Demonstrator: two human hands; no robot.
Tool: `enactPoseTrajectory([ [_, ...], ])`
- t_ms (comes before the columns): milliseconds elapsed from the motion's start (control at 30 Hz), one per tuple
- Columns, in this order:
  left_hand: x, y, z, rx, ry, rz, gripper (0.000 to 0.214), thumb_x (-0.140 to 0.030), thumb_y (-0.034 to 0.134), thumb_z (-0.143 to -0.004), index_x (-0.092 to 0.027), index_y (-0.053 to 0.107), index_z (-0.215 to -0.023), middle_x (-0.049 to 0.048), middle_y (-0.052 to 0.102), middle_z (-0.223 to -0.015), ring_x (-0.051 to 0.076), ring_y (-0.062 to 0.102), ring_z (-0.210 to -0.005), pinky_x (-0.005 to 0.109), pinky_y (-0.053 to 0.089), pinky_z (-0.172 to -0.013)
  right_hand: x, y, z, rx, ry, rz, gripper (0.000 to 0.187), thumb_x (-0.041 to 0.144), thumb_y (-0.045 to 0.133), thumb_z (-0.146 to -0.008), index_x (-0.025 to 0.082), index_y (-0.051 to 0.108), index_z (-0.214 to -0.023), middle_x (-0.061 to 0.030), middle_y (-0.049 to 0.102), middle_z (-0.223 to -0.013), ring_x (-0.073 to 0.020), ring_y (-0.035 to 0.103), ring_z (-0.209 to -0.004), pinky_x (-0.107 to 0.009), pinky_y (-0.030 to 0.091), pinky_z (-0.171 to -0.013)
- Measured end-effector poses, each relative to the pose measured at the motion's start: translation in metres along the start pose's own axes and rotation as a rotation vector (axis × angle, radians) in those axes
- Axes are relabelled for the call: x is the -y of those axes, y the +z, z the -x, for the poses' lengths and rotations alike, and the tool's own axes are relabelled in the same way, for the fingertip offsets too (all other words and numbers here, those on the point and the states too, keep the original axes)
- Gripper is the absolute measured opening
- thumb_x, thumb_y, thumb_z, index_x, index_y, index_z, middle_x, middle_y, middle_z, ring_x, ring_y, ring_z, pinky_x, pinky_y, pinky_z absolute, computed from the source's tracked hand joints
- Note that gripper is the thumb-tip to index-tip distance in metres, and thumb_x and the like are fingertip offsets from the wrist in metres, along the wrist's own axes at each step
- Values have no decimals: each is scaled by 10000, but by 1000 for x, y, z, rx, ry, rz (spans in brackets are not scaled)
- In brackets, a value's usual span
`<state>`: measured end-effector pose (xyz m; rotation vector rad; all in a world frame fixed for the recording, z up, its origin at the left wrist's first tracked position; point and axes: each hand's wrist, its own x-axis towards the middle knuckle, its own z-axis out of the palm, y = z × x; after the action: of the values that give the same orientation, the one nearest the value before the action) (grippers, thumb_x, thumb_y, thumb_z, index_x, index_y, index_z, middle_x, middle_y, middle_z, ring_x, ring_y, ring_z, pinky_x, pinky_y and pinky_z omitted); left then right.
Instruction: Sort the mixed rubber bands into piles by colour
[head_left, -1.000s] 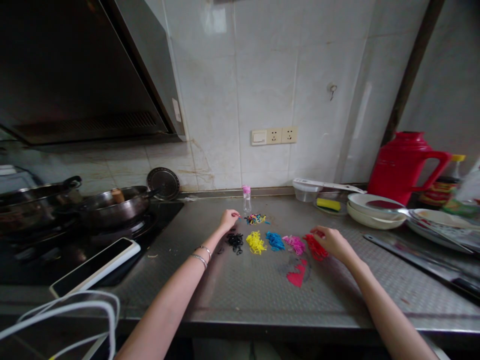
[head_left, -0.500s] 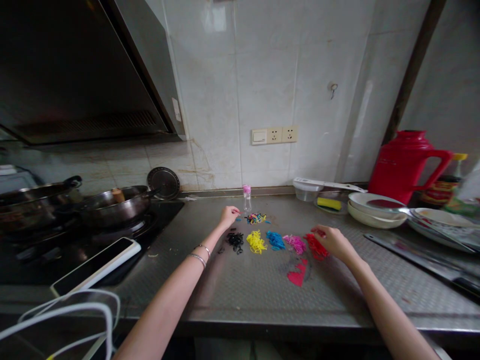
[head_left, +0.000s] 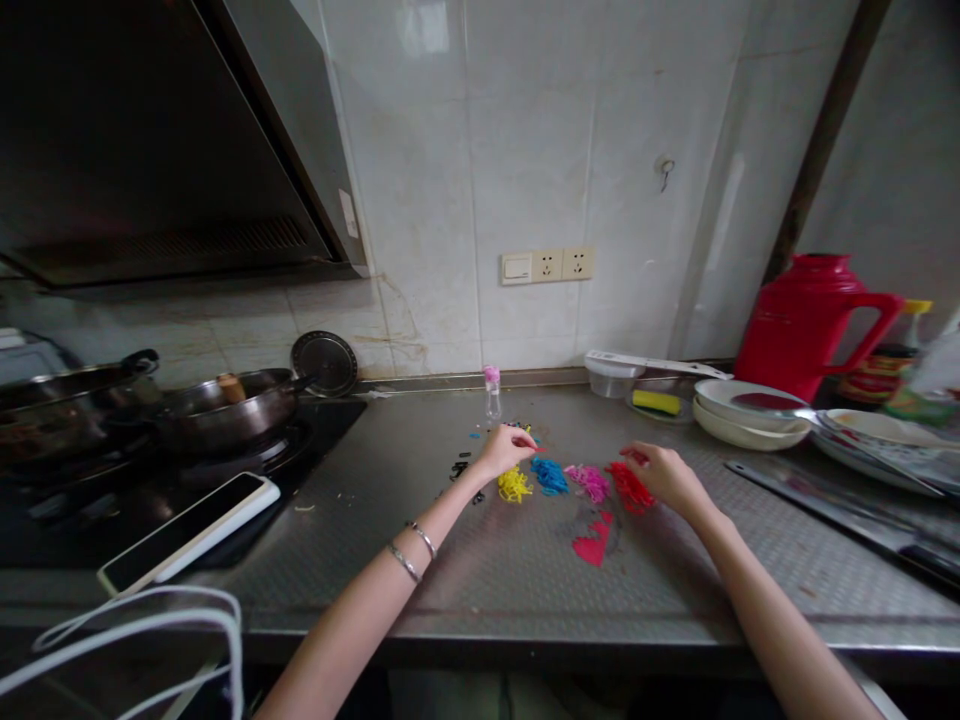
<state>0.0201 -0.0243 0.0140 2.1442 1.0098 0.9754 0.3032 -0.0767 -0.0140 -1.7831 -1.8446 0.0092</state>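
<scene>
Here, mid-frame on the counter (head_left: 487, 580), the left hand (head_left: 504, 450) covers the mixed bands (head_left: 520, 428), grip curled down; whether it pinches one, I cannot tell. Rightward lie the yellow pile (head_left: 514, 486), blue pile (head_left: 550, 476), pink pile (head_left: 589, 482) and red pile (head_left: 628, 488). The right hand (head_left: 666, 476) touches the red pile, fingers bent, grip unclear.

a home kitchen (stove (head_left: 225, 450), pans (head_left: 217, 410), tiled wall (head_left: 525, 150)).
</scene>
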Motion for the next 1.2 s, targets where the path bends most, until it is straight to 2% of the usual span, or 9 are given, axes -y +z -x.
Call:
enactPoseTrajectory([
  [200,-41,62,-8,108,88,14,189,-166,545,-671,-112,683,-788,52,673,-723,118,588,-655,213,451,-631,5,-8,3,-79,98,40,272,305,438,-745,243,640,-917,-28,666,-831,-157,591,-713,-213,356,-536],
  [333,-60,97,-12,183,119,-86,211,-155,530,-665,-130,692,-798,52,681,-767,128,593,-699,222,448,-680,8,-12,4,-96,122,24,267,303,441,-745,245,638,-917,-22,666,-817,-157,589,-731,-211,355,-540],
  [433,-69,108,-13,248,122,-136,235,-166,528,-669,-147,691,-837,46,684,-817,134,596,-743,225,440,-719,8,-13,4,-96,131,23,266,302,444,-741,247,639,-914,-24,667,-837,-160,589,-733,-214,354,-539],
  [567,-73,106,-10,298,133,-166,255,-214,562,-661,-177,687,-880,28,682,-849,140,592,-764,228,433,-732,5,-11,3,-94,134,25,274,301,448,-735,251,642,-922,-28,668,-825,-163,589,-728,-216,355,-537],
  [667,-63,90,-8,242,154,-136,264,-221,558,-670,-156,683,-894,46,676,-840,131,582,-718,224,437,-694,3,-9,2,-92,113,18,270,292,447,-734,240,645,-909,-30,668,-820,-156,589,-711,-212,360,-543],
  [800,-32,45,-7,111,109,-114,223,-215,577,-655,-147,690,-836,50,669,-834,140,572,-762,235,440,-704,4,-7,1,-55,93,27,260,281,446,-730,237,644,-893,-32,668,-824,-161,594,-716,-217,373,-561],
  [1033,41,-53,3,-184,-182,-10,172,-151,580,-625,-99,682,-753,68,673,-733,138,579,-671,248,441,-667,17,1,-5,-18,-55,-53,288,249,453,-718,213,647,-929,-50,663,-893,-168,599,-784,-229,417,-668],
  [1100,58,-71,8,-279,-257,40,153,-146,582,-620,-106,679,-731,65,673,-723,138,584,-671,246,439,-665,23,3,-10,4,-107,-96,296,232,454,-716,203,647,-938,-50,665,-888,-160,599,-780,-225,423,-692],
  [1200,72,-86,14,-398,-329,92,139,-132,580,-611,-117,675,-710,62,672,-721,137,584,-672,244,437,-650,34,6,-23,26,-170,-138,290,215,461,-711,187,658,-922,-51,671,-861,-157,602,-768,-222,429,-713],
])
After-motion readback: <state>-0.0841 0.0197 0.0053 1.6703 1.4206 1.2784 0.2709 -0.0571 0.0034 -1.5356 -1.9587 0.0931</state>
